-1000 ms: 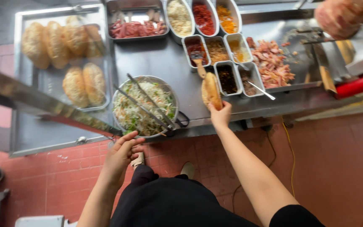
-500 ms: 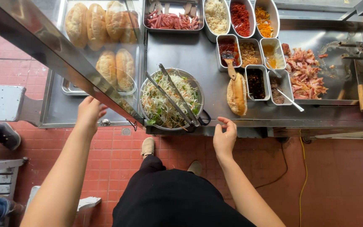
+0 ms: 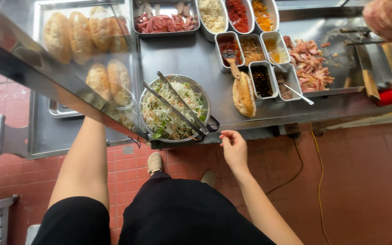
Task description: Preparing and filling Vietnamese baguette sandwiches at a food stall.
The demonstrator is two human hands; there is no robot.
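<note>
A red tiled floor [image 3: 350,181] is seen at 6 o'clock. A shiny metal surface [image 3: 182,54] is set at 12 o'clock.

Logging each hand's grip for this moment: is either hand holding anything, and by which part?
The right hand is open and empty, off the counter edge, near the tongs. The left hand is hidden behind the glass case, so its hold cannot be told.

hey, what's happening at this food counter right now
A person stands at a steel counter. Their right hand hangs open and empty just off its front edge, near a split bread roll lying on the counter. Their left arm reaches under the glass case toward the rolls; that hand is hidden. Tongs rest across a bowl of shredded salad.
</note>
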